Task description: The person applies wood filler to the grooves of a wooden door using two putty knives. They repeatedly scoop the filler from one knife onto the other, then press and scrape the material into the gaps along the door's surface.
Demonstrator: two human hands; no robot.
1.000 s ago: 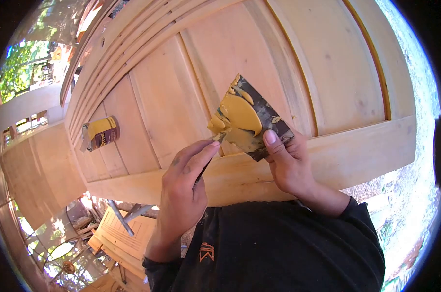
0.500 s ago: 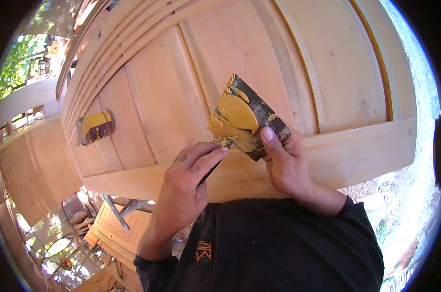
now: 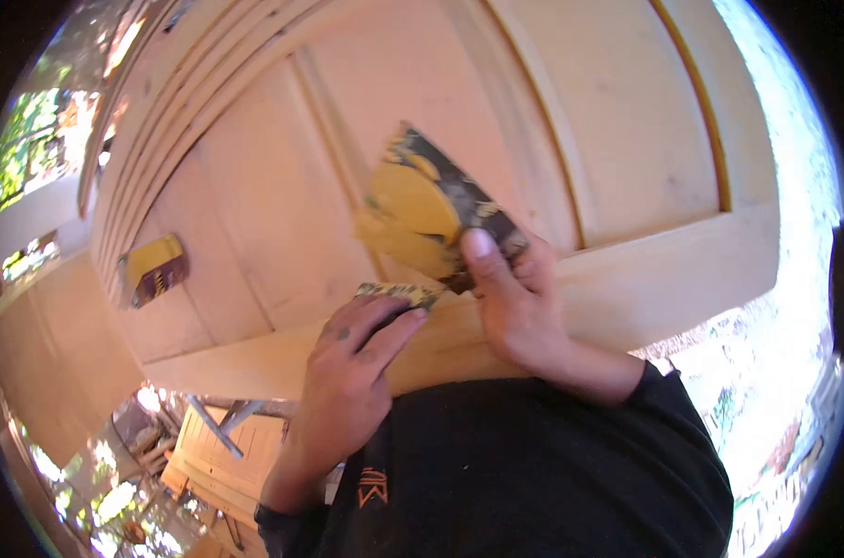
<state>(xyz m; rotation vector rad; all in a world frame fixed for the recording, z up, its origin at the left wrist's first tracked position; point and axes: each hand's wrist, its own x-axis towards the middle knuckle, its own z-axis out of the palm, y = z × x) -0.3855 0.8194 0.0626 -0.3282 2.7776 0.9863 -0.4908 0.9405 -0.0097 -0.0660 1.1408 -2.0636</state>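
My right hand (image 3: 515, 298) grips a dark flat plate (image 3: 450, 186) by its lower right corner, thumb on top. Yellow-brown paste (image 3: 408, 205) covers much of that plate. Just below and left of it, my left hand (image 3: 357, 358) holds a small paste-smeared scraper (image 3: 394, 294) between its fingers, a short gap from the plate. Both hands are over the near rail of a pale wooden panelled door (image 3: 664, 270). Motion blurs the paste's left edge.
A yellow and maroon can (image 3: 154, 270) lies on the door at the left. Beyond the door's left end is a plywood sheet (image 3: 64, 344). Below left, another wooden panel (image 3: 227, 446) stands lower down near metal legs. Bright ground shows at the right.
My left hand has turned the scraper flatter and moved it slightly away from the plate. The whole view has shifted, so the door, can and plate appear further left.
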